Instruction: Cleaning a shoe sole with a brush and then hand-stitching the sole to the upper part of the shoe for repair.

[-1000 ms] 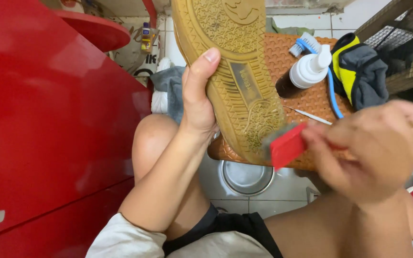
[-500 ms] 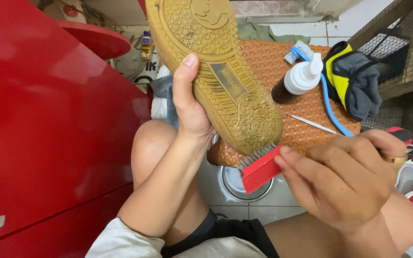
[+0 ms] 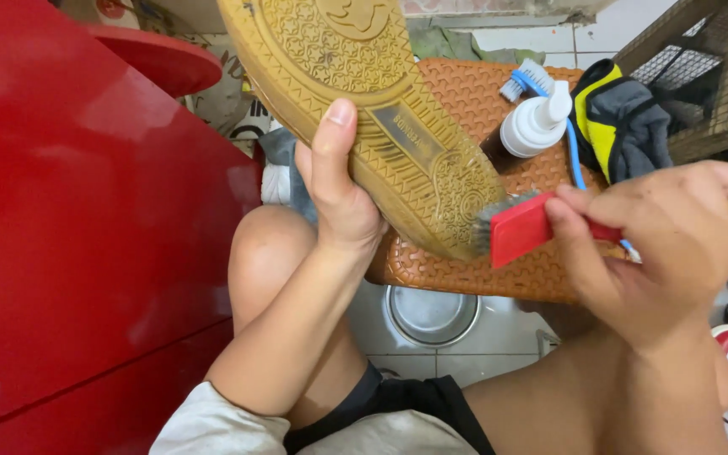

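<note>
The shoe is held sole-up in the middle of the view, its tan patterned sole tilted from upper left down to lower right, above the person's bare knee. The left hand grips it from the side: the thumb lies flat across the sole while the other fingers wrap out of sight behind, closed on the shoe. At the sole's lower end, the bristles of a red brush press against the tread. The right hand has its fingers clenched round the brush's red handle, a ring showing on one finger. Just behind the shoe stands an orange woven-pattern stool, which carries a white pump bottle, a blue-handled brush lying beside it, and a yellow and grey cloth at its right edge. Below the stool, a round metal drain sits in the white tiled floor. A large red plastic surface fills the left side. A wicker basket is at the upper right.
</note>
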